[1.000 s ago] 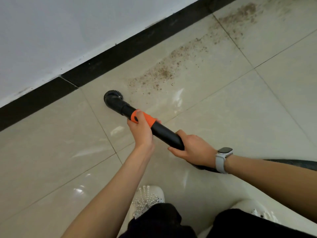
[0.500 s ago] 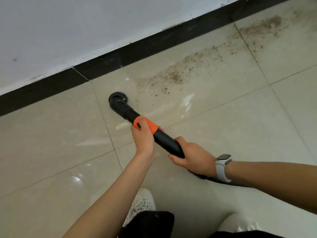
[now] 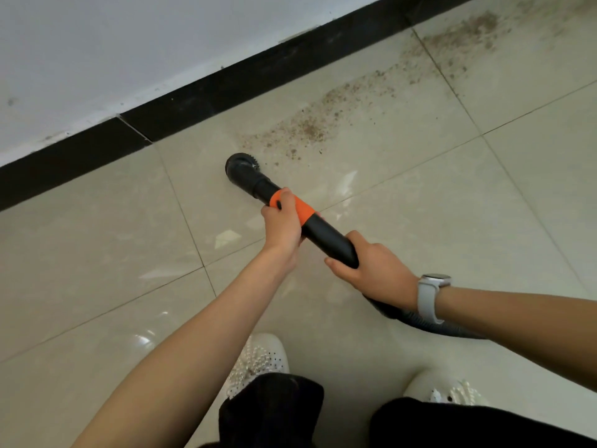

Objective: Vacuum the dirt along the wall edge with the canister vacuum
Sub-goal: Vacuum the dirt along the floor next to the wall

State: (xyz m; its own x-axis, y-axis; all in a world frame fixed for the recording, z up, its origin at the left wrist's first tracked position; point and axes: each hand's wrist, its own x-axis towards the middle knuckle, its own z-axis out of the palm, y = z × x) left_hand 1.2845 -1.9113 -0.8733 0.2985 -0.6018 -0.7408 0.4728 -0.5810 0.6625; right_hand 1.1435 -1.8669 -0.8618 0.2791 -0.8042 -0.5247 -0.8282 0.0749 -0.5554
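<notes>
A black vacuum wand (image 3: 326, 237) with an orange collar (image 3: 302, 208) slants across the beige tiles. Its round brush nozzle (image 3: 240, 166) rests on the floor just left of a brown dirt trail (image 3: 307, 127), which runs up and right along the black baseboard (image 3: 226, 88) to a second patch (image 3: 468, 30). My left hand (image 3: 282, 226) grips the wand at the orange collar. My right hand (image 3: 374, 270), with a white watch on the wrist, grips the wand's rear end. The ribbed hose (image 3: 423, 323) leads off right under my forearm. The canister is out of view.
A white wall (image 3: 129, 43) rises above the baseboard. My two white beaded shoes (image 3: 258, 360) stand on the tiles at the bottom, behind the wand. Glossy tile floor (image 3: 97, 253) spreads left and right.
The brush nozzle has slid right along the floor, closer to the near end of the dirt trail. Both hands kept their grip.
</notes>
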